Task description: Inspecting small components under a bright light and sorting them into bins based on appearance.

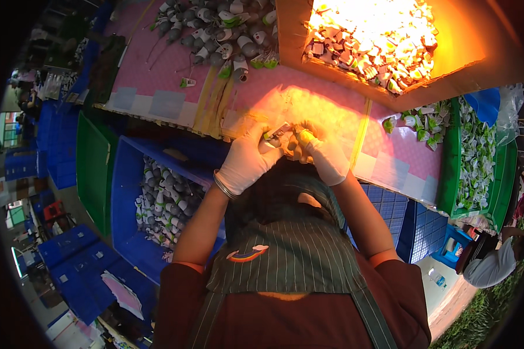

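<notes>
My left hand [247,160] and my right hand [326,157], both in white gloves, meet in front of my chest at the near edge of the pink-topped table [402,148]. The fingers of my left hand are closed on a small grey-and-white part [278,131], which has a pale flat face. Close beside it, the fingers of my right hand are bent and pinched together. Bright light and the glove hide whatever lies between them. Farther off on the table is a heap of grey-and-white bulb-shaped parts [247,46], some with green pieces and thin wires.
A cardboard box [460,67] of small white parts stands at the far right under strong light. Beside it lie white-and-green pieces [428,125] and a green crate [451,168] full of similar ones. At my left a blue bin [125,227] holds grey-and-white parts.
</notes>
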Tool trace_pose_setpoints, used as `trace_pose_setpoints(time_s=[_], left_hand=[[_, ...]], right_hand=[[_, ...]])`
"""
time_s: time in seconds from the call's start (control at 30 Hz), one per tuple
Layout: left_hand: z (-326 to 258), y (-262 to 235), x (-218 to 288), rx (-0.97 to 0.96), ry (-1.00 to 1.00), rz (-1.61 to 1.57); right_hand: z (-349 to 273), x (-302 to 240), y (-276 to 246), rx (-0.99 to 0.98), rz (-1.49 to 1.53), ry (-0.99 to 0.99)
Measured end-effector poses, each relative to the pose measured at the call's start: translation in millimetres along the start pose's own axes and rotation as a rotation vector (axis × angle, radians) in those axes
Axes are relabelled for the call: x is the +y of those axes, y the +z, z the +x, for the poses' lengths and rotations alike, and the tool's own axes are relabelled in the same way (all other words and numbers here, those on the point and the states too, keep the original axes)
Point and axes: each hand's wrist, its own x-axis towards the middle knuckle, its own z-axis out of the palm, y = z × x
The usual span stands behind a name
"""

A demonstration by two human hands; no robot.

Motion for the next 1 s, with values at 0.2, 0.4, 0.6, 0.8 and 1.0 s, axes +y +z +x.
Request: trace_pose_setpoints(time_s=[0.2, 0.4, 0.6, 0.8, 1.0], left_hand=[[2, 10, -6, 0.239, 0.269, 0.244], [0, 10, -2, 0.254, 0.279, 0.274], [-3, 10, 7, 0.090, -0.004, -0.053], [-2, 12, 1, -0.037, -0.157, -0.401], [4, 14, -4, 0.013, -0.078, -0.209]], right_hand=[[-1, 7, 7, -0.094, 0.292, 0.147], [7, 2, 3, 0.006, 0.162, 0.094], [15, 14, 10, 0.258, -0.443, -0.544], [23, 10, 9, 0.244, -0.690, -0.757], [26, -5, 7, 0.238, -0.648, -0.539]])
